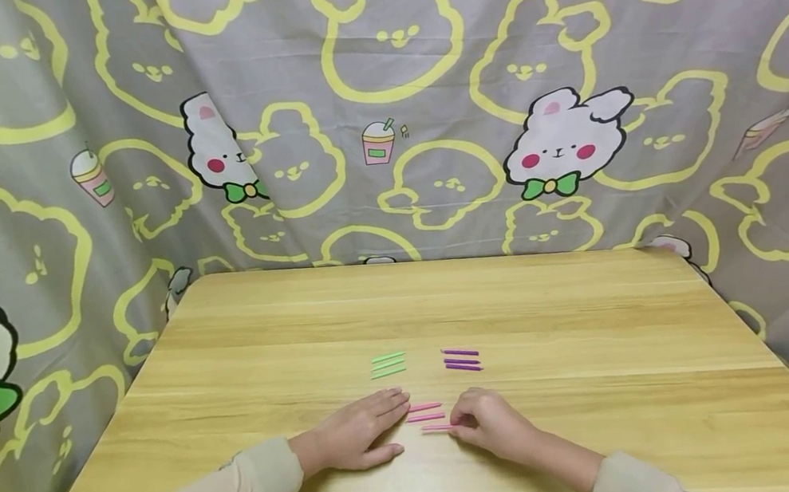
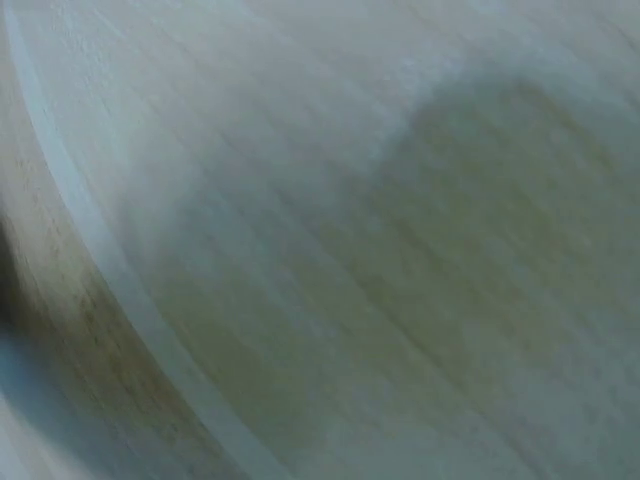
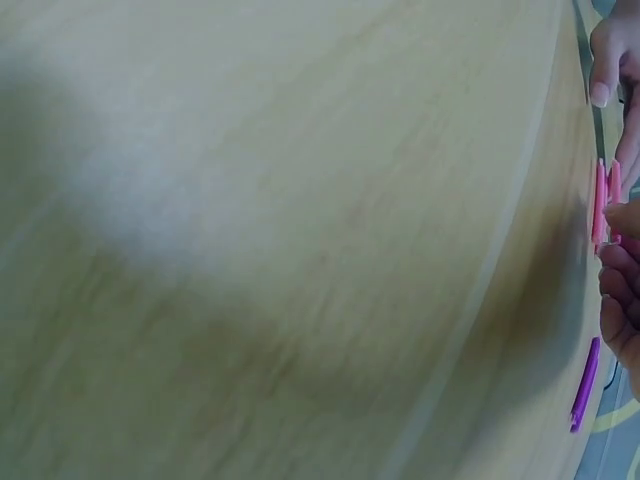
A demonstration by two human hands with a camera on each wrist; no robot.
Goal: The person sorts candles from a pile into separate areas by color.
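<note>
Three thin pink sticks lie close together in the head view. My right hand (image 1: 494, 421) pinches the right end of the nearest pink stick (image 1: 437, 428) between thumb and fingertips. The other two, an upper pink stick (image 1: 426, 407) and a middle pink stick (image 1: 427, 417), lie just beyond it, roughly parallel. Palm down on the table, my left hand (image 1: 358, 433) has its fingers straight, the fingertips right at the left end of the upper stick. The right wrist view shows pink sticks (image 3: 600, 205) between both hands at its right edge. The left wrist view shows only blurred tabletop.
Farther back on the wooden table (image 1: 266, 331) lie three green sticks (image 1: 388, 364), stacked in a row at the left. Three purple sticks (image 1: 462, 360) form a similar row to their right. A patterned curtain (image 1: 435, 218) hangs along the table's far edge and sides.
</note>
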